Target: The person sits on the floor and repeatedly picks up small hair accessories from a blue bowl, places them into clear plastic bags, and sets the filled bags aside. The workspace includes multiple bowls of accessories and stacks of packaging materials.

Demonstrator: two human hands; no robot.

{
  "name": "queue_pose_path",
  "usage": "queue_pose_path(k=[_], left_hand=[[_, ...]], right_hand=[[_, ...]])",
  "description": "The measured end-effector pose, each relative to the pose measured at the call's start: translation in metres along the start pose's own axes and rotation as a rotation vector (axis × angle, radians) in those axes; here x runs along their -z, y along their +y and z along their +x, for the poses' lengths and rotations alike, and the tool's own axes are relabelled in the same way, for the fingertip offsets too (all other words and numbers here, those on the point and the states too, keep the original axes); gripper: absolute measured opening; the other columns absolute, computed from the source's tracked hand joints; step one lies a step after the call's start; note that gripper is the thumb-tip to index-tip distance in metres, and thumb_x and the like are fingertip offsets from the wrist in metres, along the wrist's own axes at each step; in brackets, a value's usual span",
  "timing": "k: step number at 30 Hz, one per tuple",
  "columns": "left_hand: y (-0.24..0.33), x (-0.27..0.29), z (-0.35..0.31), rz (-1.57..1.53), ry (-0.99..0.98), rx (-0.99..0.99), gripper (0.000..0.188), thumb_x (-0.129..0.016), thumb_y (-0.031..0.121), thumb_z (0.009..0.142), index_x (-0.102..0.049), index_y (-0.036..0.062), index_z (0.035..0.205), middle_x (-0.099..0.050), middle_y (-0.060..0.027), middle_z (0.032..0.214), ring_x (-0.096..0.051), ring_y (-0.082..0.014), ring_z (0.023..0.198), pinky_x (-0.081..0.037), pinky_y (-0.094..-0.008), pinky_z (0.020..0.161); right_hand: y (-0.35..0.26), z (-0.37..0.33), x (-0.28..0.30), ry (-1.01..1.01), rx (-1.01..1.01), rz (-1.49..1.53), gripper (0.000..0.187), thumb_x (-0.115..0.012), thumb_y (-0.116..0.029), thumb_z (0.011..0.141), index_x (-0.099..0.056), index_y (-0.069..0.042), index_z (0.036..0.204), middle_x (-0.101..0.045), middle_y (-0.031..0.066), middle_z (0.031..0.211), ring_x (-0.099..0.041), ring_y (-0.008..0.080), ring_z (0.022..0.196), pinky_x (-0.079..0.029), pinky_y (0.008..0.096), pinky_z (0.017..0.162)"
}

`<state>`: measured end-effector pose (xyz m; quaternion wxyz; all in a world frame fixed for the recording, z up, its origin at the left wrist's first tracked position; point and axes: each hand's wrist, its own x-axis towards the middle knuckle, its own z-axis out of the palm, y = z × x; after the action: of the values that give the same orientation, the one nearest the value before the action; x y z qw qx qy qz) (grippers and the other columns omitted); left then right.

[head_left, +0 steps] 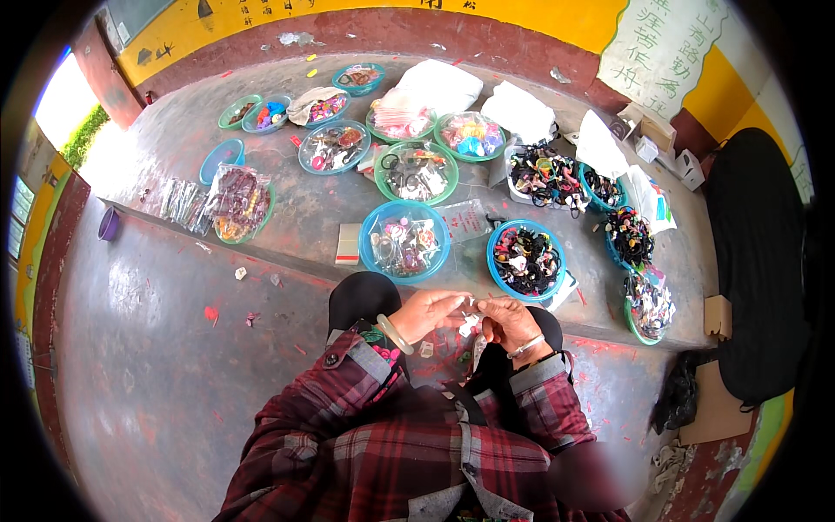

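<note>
Over my knees, my left hand (428,315) and my right hand (511,324) meet with fingertips nearly touching. A small white ornament (470,325), perhaps bow-shaped, hangs below the fingers of my right hand, which are closed on it. My left thumb and fingers are pinched together at its upper side; what they grip is too small to make out. Just ahead stand a blue basin (365,261) of bagged pale ornaments and a blue basin (492,261) of black hair ties with colourful pieces.
More basins, among them a green basin (379,178), stand on the raised concrete ledge (300,230). A small box (348,244) lies near its edge. White sacks (444,83) are behind. At right are a long black case (755,270) and cardboard (715,404).
</note>
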<state>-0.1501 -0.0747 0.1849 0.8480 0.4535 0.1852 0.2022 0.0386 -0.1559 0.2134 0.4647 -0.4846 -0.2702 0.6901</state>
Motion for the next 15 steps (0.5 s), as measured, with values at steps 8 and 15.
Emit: queue_pose_path(k=[8,15], left_hand=[[0.006,-0.007,-0.003,0.035,0.002,-0.009,0.038,-0.042,0.02,0.095,-0.041,0.0007,0.127,-0.048,-0.0096,0.122,-0.053,-0.0176,0.105,-0.05,-0.0292,0.082],[0.014,-0.01,-0.004,0.342,0.135,-0.031,0.036,-0.047,0.024,0.093,-0.048,0.0043,0.124,-0.056,-0.0054,0.107,-0.058,-0.0114,0.082,-0.05,-0.0234,0.066]], right_hand=[[-0.002,-0.002,-0.004,-0.031,0.041,0.064,0.029,-0.059,-0.025,0.085,-0.063,-0.001,0.1,-0.066,0.0077,0.082,-0.057,0.0107,0.049,-0.038,0.0177,0.038],[-0.006,-0.004,-0.011,0.002,0.071,-0.121,0.024,-0.059,-0.019,0.084,-0.064,0.0,0.098,-0.066,0.0071,0.089,-0.062,0.0121,0.063,-0.043,0.0197,0.045]])
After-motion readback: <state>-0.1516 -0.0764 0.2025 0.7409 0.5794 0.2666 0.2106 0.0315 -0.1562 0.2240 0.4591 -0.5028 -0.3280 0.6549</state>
